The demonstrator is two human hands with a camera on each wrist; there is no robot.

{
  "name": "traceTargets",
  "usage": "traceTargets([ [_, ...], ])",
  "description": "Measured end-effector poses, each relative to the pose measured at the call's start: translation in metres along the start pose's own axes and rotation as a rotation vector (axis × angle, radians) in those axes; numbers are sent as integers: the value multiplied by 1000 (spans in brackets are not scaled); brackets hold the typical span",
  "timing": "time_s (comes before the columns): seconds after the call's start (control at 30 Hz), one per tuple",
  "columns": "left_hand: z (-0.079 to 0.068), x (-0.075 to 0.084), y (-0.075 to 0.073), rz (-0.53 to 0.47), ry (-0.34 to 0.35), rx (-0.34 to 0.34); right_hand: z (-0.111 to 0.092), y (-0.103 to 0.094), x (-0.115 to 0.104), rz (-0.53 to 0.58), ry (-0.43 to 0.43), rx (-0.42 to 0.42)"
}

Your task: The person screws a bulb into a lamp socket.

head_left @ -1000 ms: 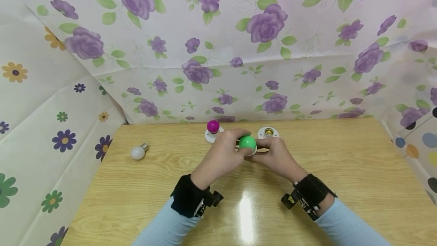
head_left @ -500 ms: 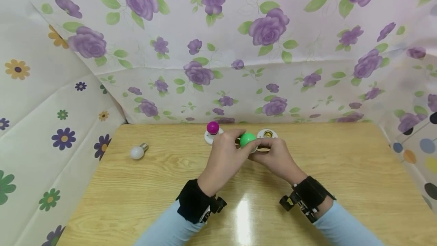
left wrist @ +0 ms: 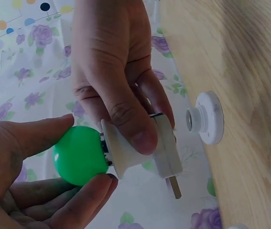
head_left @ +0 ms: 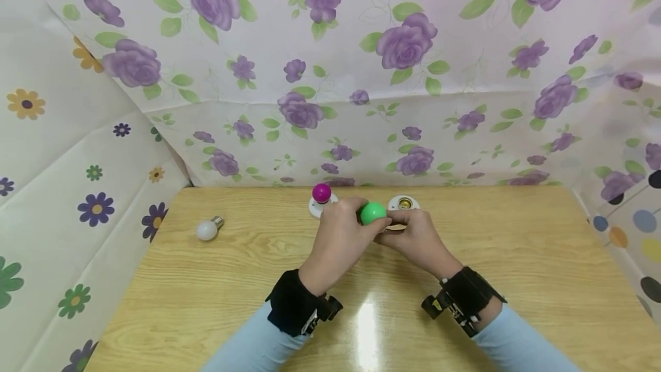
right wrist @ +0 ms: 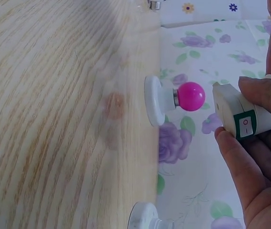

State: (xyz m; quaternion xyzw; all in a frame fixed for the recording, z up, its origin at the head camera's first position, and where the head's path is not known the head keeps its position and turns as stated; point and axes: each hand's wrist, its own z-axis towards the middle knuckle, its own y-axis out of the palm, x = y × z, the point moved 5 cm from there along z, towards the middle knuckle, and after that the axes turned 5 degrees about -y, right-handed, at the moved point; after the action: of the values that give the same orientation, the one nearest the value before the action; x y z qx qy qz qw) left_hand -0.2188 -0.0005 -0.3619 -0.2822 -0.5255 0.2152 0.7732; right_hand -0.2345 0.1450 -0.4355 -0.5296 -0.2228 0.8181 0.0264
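My left hand [head_left: 338,240] grips a round green light bulb [left wrist: 80,155] between thumb and fingers, above the table. My right hand [head_left: 418,243] pinches a white plug-in lamp socket [left wrist: 130,152], which has flat metal plug pins [left wrist: 173,187] and a small rocker switch [right wrist: 245,125] on its side. In the left wrist view the bulb's base sits at the socket's flared mouth, with a strip of metal showing between them. Bulb and socket lie in one line. The left fingertips are right at the socket's rim.
A magenta bulb [head_left: 322,193] stands in a round white lamp holder [head_left: 315,209] at the table's back. Right of it is another white holder [head_left: 404,203] with a bare brass socket. A white bulb [head_left: 207,230] lies at the left. Flowered cloth [head_left: 351,148] rises behind the table.
My left fingers and thumb have shifted round the green bulb; the thumb stretched farther over toward the right hand half a second ago. The right hand keeps its grip on the lamp socket.
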Motion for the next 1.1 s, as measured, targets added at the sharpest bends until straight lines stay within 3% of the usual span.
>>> traceTargets([
  [0.17, 2, 1, 0, -17, 2, -55, 0, -1, 0, -4, 0, -10],
  [0.43, 5, 0, 0, -26, -15, -261, 1, 0, 1, 37, 19, -60],
  [0.6, 6, -2, 0, -54, -19, -320, 2, 0, 1, 26, 5, -63],
  [0.73, 6, -2, -1, -100, -49, -290, 2, -2, 0, 30, 0, -33],
  [0.97, 6, -2, -5, -105, -88, -83, 2, -1, 1, 41, 19, 4],
  [1.1, 4, -3, -5, -86, -65, -18, 1, 0, 2, 52, 24, 13],
])
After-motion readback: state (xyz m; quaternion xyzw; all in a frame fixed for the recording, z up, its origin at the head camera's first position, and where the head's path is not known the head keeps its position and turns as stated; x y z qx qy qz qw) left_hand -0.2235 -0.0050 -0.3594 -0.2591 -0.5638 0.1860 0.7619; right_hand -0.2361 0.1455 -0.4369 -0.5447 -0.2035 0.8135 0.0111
